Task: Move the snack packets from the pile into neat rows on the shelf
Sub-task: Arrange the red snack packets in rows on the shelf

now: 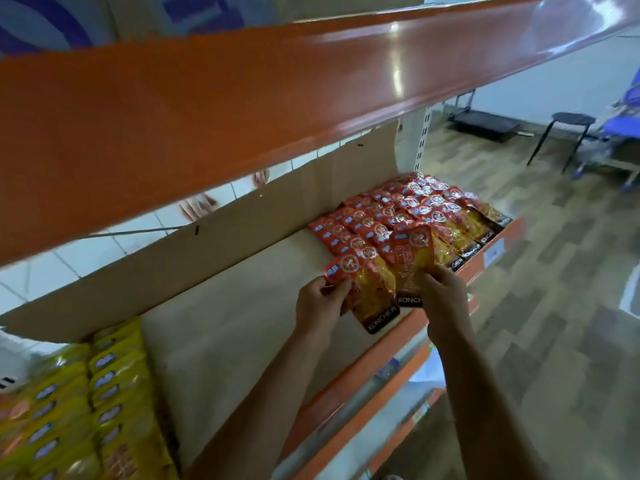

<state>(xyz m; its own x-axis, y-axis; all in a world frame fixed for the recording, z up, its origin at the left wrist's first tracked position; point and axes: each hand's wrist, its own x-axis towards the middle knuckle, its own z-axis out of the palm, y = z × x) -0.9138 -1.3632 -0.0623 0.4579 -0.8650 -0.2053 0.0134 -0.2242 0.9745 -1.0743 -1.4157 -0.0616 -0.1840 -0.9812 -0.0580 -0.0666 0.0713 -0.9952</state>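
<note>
Head cam, close, fwd/down onto shelf [242,327].

One left hand [320,301], one right hand [445,299], two held packets [375,294], one stool [571,118], dozens of shelved packets [408,206].

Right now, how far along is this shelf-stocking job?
Done: several overlapping rows of red packets fill the shelf's right end. In hand: the left hand grips one packet, the right hand a second packet, at the rows' near edge. Left: a bare stretch of shelf lies between these rows and the yellow packets. The pile is out of view, so how many remain I cannot tell.
</note>
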